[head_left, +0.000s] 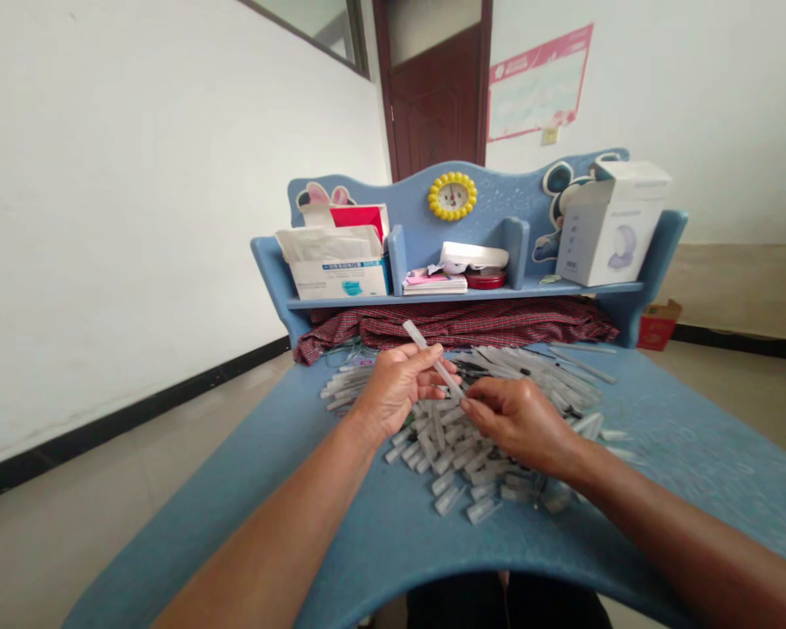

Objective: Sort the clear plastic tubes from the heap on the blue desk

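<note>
My left hand [403,384] grips a translucent white pen barrel [417,335] between thumb and fingers, its upper end sticking out to the upper left. At the barrel's lower end my right hand [524,419] is closed, thumb and forefinger pinched together; any small part inside that pinch is hidden. Below both hands lies a heap of short translucent pen caps [455,454]. Behind the right hand long clear barrels [543,374] are piled, with small black pieces among them. More pale tubes [344,386] lie left of the left hand.
The blue desk [262,472] has a curved front edge. A checked red cloth [472,323] lies under the back shelf [367,300]. On it stand a mask box [341,278], a stack of papers [434,285], a red round tin [486,279] and a white carton [612,227].
</note>
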### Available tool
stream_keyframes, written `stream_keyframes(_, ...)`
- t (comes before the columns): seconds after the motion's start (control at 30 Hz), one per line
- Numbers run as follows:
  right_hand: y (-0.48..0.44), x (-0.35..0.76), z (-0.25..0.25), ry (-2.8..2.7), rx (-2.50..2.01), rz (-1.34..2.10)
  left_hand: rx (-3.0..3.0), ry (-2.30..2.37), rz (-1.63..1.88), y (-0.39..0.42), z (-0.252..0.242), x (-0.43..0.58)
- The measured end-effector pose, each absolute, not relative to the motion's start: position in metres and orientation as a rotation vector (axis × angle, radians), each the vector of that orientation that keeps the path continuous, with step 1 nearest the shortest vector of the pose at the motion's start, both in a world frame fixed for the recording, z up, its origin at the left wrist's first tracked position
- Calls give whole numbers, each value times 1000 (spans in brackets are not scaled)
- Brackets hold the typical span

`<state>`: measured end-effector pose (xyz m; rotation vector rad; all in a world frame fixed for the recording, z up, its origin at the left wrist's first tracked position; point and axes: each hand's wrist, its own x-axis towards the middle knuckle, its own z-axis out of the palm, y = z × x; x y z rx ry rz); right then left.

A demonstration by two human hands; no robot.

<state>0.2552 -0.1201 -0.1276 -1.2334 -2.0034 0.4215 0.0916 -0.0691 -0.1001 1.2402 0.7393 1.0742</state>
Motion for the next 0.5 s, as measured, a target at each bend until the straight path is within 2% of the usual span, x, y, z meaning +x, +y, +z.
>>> stream_keyframes(0.2, -123, 254, -120, -1756, -1204, 989, 1287, 654, 1129, -66, -85, 78)
stream_keyframes(0.5, -129, 261, -109, -1695, -1162, 1122, 1491, 819, 1191, -66, -74, 64)
